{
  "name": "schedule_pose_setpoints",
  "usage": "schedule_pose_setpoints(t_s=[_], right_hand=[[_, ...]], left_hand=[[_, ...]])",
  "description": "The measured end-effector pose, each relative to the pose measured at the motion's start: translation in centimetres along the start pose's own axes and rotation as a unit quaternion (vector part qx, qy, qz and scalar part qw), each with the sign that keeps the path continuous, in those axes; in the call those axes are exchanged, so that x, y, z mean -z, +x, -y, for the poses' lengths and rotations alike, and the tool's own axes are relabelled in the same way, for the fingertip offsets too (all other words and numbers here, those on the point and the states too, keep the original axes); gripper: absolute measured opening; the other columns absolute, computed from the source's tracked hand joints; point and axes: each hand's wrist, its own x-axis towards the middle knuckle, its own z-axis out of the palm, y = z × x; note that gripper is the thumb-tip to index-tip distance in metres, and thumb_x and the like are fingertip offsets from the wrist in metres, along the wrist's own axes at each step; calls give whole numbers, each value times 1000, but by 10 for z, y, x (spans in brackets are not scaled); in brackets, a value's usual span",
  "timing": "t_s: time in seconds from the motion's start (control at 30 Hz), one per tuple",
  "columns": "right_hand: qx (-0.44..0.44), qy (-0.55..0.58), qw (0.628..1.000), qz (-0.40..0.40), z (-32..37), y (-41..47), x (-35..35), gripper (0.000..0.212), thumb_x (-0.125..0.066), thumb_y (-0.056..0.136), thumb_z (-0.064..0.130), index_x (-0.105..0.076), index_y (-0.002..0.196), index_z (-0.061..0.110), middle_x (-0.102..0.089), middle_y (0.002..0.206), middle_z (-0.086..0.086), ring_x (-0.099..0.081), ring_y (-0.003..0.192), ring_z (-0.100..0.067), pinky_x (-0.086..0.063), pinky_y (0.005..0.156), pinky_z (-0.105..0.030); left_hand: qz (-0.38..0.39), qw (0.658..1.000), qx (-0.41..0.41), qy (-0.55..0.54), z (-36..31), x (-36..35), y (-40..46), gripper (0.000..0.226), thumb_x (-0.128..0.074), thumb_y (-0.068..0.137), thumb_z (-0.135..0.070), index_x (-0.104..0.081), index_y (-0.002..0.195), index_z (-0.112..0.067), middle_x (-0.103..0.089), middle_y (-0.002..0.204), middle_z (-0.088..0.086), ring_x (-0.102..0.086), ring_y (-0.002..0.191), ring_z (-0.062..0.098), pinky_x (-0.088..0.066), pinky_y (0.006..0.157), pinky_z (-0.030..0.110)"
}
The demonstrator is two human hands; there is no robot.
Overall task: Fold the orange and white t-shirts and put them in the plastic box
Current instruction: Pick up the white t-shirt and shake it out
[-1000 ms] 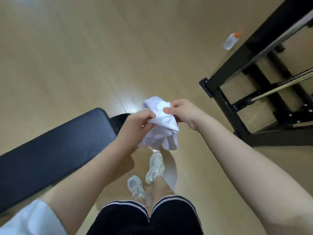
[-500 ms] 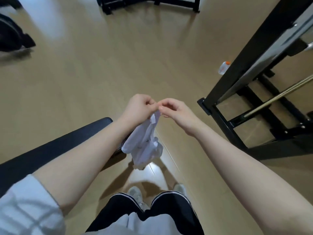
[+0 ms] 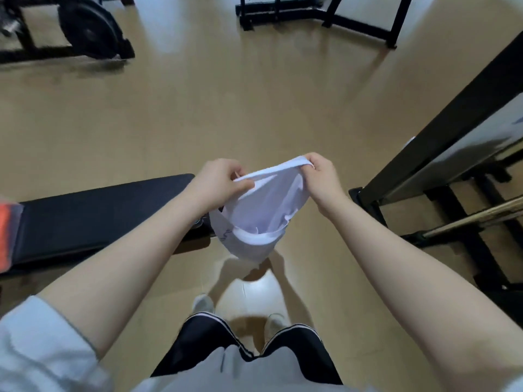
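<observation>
1. Floor [image 3: 254,114]: tan, glossy and bare ahead of the hands as far as the gym machines at the far edge; this is the widest open stretch.
2. Worktop [image 3: 93,213]: black padded bench, entering from the left edge and ending just under the left wrist. An orange, blurred item [image 3: 7,233] sits at its left end, cut off by the frame edge.
3. Black steel rack [image 3: 441,142]: slants down the right side, its foot near the right forearm, with a metal bar [image 3: 475,219] across it. It closes off room on the right.
4. White t-shirt [image 3: 260,210]: held in the air between bench and rack, above the person's shoes [image 3: 203,304]. Its top edge is stretched roughly level from hand to hand; the body hangs bunched downward, so the long axis is near vertical, the lower end clear of the floor.
5. Left hand [image 3: 218,182]: grip pinched shut on the left end of the stretched edge.
6. Right hand [image 3: 319,176]: grip closed on the right end, fingers curled over the cloth.
7. Exercise machine [image 3: 82,26] far left, black frame [image 3: 317,15] far centre; both well apart from the hands.
</observation>
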Motion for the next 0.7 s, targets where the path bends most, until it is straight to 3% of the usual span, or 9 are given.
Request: schedule_pose_setpoints(t_s=[0.07,0.17,0.23,0.3,0.4,0.5,0.57,0.7], right_hand=[[-32,45,998,-14,-1,6,10,18,-39,88,7,-56,84,12,-51,70,6,-44,64,-11,-33,55,-21],[-51,52,997,-16,-7,7,20,18,-42,88,7,-57,94,12,-53,77,8,-48,76,-14,-38,59,-20],[-17,42,999,0,-8,0,23,24,-46,87,2,-56,107,9,-55,90,5,-49,86,-13,-42,70,-19],[52,39,998,21,-5,-14,26,25,-51,85,0,-55,107,12,-57,102,1,-50,89,-10,-42,80,-19],[107,103,981,122,3,-34,28,9,-55,87,11,-57,89,20,-60,88,-1,-54,79,-8,-45,77,-17],[96,114,972,183,8,-37,27,17,-58,88,8,-54,91,24,-57,77,2,-53,76,-10,-45,73,-11],[102,70,972,200,8,-37,24,12,-60,86,5,-58,92,16,-58,79,3,-54,78,-11,-45,76,-16],[107,79,972,194,16,-42,3,19,-62,84,5,-54,98,14,-49,84,3,-46,77,-11,-41,75,-14]], left_hand=[[9,999,38,-29,-2,-11,-9,15,-56,84,-21,-55,72,-12,-56,60,0,-57,52,17,-42,55,25],[-62,985,48,-151,-20,-18,-16,14,-54,84,-14,-51,71,-15,-54,61,2,-53,46,13,-39,52,23],[-79,956,59,-277,-38,-18,-16,14,-55,86,-9,-52,73,-14,-53,63,2,-54,43,5,-41,48,18],[-80,926,70,-363,-54,-19,-13,13,-56,84,-4,-54,75,-12,-57,67,4,-62,47,6,-47,54,21],[-99,926,65,-359,-70,-24,-8,12,-57,79,-3,-56,73,-13,-60,71,9,-61,60,18,-48,63,30],[-116,924,52,-361,-79,-24,-6,8,-58,80,-9,-58,75,-15,-61,76,9,-55,69,20,-47,65,29],[-121,917,53,-376,-79,-23,-6,7,-60,81,-11,-60,74,-15,-63,79,9,-56,70,20,-48,69,29],[-130,918,34,-373,-66,-16,-15,8,-60,82,-8,-65,77,-10,-62,72,2,-58,61,4,-47,60,10]])
